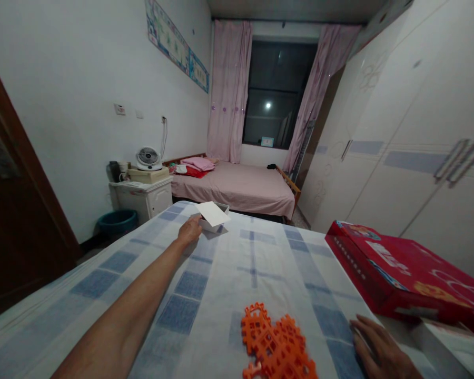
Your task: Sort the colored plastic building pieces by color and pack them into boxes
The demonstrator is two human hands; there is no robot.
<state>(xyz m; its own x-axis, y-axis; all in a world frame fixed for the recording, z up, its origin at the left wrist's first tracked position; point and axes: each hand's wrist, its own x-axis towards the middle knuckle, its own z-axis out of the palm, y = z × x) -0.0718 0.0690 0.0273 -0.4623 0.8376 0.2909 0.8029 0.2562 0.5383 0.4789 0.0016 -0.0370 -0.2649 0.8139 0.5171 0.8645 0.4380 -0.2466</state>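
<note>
A tall white wardrobe (379,168) stands along the right wall, and beyond the desk is a bed with a pink sheet (245,181). The desk, under a white cloth with blue checks (276,263), fills the near part of the view. At its right side lies a large red cardboard box with printed top (383,273), and near it, at the lower corner, a white box is partly seen (458,347).

At the far edge of the desk sits a small open white box (211,225), with a thin white panel (213,213) lying slantwise over its opening. The left hand (190,230) reaches there, its fingers closed at the left side of this box; whether they hold the wall or the panel, one cannot tell. The right hand (379,347) is half open and holds nothing visible, low over the cloth's right edge. Smallest are the orange plastic lattice pieces (276,342), close together at the near edge, between the arms, touched by neither hand.

The step in hand seems to be the handling of the small box. The next move probably calls for a steady hold, because the slanted panel could slip.
</note>
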